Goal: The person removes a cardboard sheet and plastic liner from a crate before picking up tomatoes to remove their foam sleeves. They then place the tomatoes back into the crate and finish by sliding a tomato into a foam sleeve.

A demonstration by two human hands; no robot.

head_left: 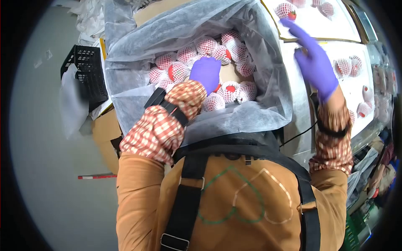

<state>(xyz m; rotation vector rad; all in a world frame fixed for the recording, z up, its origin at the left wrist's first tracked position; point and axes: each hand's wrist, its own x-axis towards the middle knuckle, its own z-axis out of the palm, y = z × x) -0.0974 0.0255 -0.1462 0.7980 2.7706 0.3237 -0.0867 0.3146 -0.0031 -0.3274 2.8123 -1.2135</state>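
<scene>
My left hand (205, 74), in a purple glove, reaches down into a box lined with translucent sheeting (268, 83). Its fingers curl downward among red fruits in white foam nets (179, 71), and what they grip is hidden beneath the hand. My right hand (313, 62), also gloved in purple, is open with the index finger stretched out over the white surface. Near that fingertip, a netted red fruit with a green top, like a strawberry (292, 15), lies on the white tray (331, 29).
More netted fruits (344, 67) lie on a second white tray (310, 48) at the right. Clear plastic packs (383, 79) stand beyond it. A black crate (79, 75) is at the left, above a cardboard box (104, 136). A black cable (299, 134) hangs beside the lined box.
</scene>
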